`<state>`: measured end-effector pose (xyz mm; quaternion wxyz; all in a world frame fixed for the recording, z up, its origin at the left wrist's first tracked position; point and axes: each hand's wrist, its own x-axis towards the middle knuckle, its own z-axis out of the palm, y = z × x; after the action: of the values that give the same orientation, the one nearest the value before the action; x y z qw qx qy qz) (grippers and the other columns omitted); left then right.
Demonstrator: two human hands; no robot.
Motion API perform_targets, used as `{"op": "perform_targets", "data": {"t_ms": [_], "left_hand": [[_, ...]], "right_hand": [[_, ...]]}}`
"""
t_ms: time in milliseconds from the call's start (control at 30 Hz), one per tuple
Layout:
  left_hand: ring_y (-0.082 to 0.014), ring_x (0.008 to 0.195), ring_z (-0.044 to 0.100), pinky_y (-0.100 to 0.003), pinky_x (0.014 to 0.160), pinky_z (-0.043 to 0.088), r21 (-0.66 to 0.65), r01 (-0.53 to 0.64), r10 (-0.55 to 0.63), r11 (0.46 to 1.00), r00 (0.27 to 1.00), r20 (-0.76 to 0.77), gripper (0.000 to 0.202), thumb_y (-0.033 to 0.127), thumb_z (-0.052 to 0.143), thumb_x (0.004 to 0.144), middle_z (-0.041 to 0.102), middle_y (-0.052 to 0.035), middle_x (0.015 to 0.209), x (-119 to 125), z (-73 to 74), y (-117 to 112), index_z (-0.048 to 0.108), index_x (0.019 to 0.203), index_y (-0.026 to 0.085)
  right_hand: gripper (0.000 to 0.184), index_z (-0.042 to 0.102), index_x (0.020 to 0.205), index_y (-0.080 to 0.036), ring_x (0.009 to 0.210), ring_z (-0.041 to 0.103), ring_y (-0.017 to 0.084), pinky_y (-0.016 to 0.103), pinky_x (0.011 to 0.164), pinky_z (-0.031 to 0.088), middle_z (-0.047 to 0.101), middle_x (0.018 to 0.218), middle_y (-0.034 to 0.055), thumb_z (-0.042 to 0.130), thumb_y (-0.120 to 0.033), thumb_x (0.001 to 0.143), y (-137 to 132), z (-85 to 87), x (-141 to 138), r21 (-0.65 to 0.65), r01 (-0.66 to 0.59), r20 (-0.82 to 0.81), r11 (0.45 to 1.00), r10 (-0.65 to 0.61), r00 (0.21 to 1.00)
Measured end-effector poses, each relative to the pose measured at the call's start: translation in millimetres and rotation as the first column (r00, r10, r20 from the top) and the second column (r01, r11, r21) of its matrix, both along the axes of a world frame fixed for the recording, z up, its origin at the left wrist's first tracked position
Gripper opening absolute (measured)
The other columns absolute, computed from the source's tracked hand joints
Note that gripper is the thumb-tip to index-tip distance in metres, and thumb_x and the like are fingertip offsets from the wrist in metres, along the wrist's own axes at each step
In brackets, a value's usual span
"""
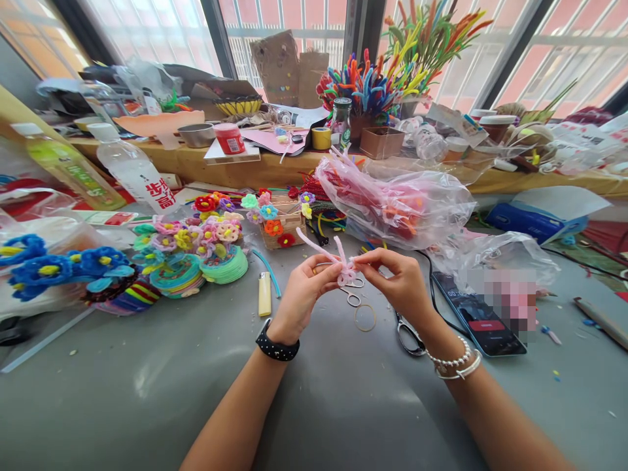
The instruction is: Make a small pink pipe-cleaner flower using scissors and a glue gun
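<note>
Between my two hands is a pale pink pipe cleaner (346, 273), bent into small loops like a flower, with two free ends sticking up. My left hand (309, 288) pinches it from the left, thumb and fingers closed. From the right, my right hand (395, 281) pinches its edge with thumb and forefinger. Under the hands lie small scissors (353, 299) and a thin tan ring (365, 318). A yellow lighter (264, 294) stands out left of my left wrist, beside a blue pipe cleaner piece (267, 271). Black-handled scissors (410, 337) lie below my right hand.
Several pipe cleaner flowers in coiled pots (224, 265) and a small wooden basket (284, 219) stand at left and centre. A pink plastic bag (397, 199) sits behind my hands. A phone (478, 314) lies at right. Bottles (135, 167) stand back left; a crowded ledge (294, 167) runs behind.
</note>
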<state>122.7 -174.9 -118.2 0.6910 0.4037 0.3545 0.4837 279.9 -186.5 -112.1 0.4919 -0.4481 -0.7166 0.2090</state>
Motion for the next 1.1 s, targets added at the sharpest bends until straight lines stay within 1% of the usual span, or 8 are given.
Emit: {"op": "perform_targets", "data": {"t_ms": [133,267,533,700,800,933,1033,1100], "left_hand": [[-0.0093,0.060,0.060,-0.020,0.059,0.046,0.005,-0.028,0.029,1.000,0.997,-0.066,0.020,0.020,0.066,0.064,0.065,-0.0003,0.064,1,1.5,-1,0.056,0.079,0.013],[-0.0094,0.059,0.059,-0.021,0.059,0.046,0.025,-0.046,0.048,0.999,0.994,-0.098,0.021,0.022,0.065,0.065,0.064,-0.0006,0.063,0,1.4,-1,0.055,0.081,0.013],[-0.0088,0.058,0.058,-0.022,0.061,0.046,0.034,-0.041,0.043,0.999,0.997,-0.068,0.019,0.024,0.065,0.065,0.064,0.0009,0.063,1,-0.8,-1,0.055,0.077,0.014],[-0.0071,0.061,0.057,-0.019,0.062,0.045,0.044,-0.050,0.051,0.998,0.999,-0.010,0.017,0.021,0.065,0.065,0.062,0.0017,0.065,1,-1.4,0,0.055,0.076,0.013],[-0.0058,0.061,0.056,-0.017,0.062,0.044,0.017,-0.084,0.083,0.996,0.996,0.044,0.016,0.019,0.065,0.065,0.061,0.0021,0.067,0,0.7,0,0.056,0.076,0.013],[-0.0055,0.060,0.056,-0.017,0.061,0.044,-0.049,-0.074,0.079,0.996,0.992,0.099,0.013,0.017,0.066,0.063,0.059,0.0032,0.065,-1,4.8,0,0.057,0.071,0.012],[-0.0062,0.060,0.056,-0.018,0.062,0.044,-0.050,-0.052,0.057,0.997,0.993,0.099,0.013,0.018,0.066,0.063,0.059,0.0027,0.064,-1,4.6,1,0.057,0.070,0.012],[-0.0068,0.059,0.056,-0.019,0.062,0.044,-0.037,-0.054,0.056,0.998,0.996,0.075,0.014,0.019,0.067,0.062,0.061,0.0020,0.064,-1,2.8,1,0.057,0.071,0.013]], "right_hand": [[0.013,0.062,0.082,-0.019,0.061,0.054,0.012,0.023,0.057,0.042,0.063,0.070,0.0022,0.050,-0.019,0.079,-2,4.5,1,0.243,-0.029,0.327,0.970,-0.054,0.943],[0.016,0.062,0.081,-0.017,0.063,0.055,0.013,0.024,0.060,0.041,0.064,0.071,0.0040,0.046,-0.018,0.081,-1,4.0,2,0.426,-0.069,0.517,0.902,-0.180,0.837],[0.020,0.062,0.084,-0.016,0.063,0.055,0.014,0.025,0.061,0.040,0.066,0.073,0.0040,0.042,-0.014,0.084,-6,8.2,-3,0.531,-0.134,0.647,0.837,-0.298,0.702],[0.022,0.062,0.087,-0.015,0.065,0.057,0.014,0.025,0.063,0.042,0.067,0.076,0.0049,0.041,-0.013,0.084,-7,6.2,-5,0.548,-0.120,0.607,0.828,-0.294,0.739],[0.019,0.061,0.092,-0.016,0.071,0.059,0.014,0.025,0.064,0.044,0.067,0.082,0.0049,0.044,-0.015,0.083,-7,5.6,-7,0.459,-0.030,0.474,0.888,-0.216,0.853],[0.012,0.061,0.084,-0.019,0.068,0.059,0.013,0.023,0.064,0.046,0.066,0.080,0.0023,0.051,-0.026,0.079,-7,8.9,-9,0.121,0.090,0.166,0.989,-0.109,0.980],[0.015,0.060,0.074,-0.018,0.058,0.057,0.011,0.023,0.056,0.046,0.063,0.069,0.0007,0.054,-0.031,0.076,-4,7.7,-10,-0.109,0.028,-0.016,0.994,-0.030,0.999],[0.016,0.059,0.073,-0.017,0.055,0.056,0.011,0.023,0.054,0.046,0.062,0.067,0.0006,0.054,-0.031,0.076,-2,4.4,-11,-0.191,-0.026,-0.115,0.981,0.004,0.993]]}}
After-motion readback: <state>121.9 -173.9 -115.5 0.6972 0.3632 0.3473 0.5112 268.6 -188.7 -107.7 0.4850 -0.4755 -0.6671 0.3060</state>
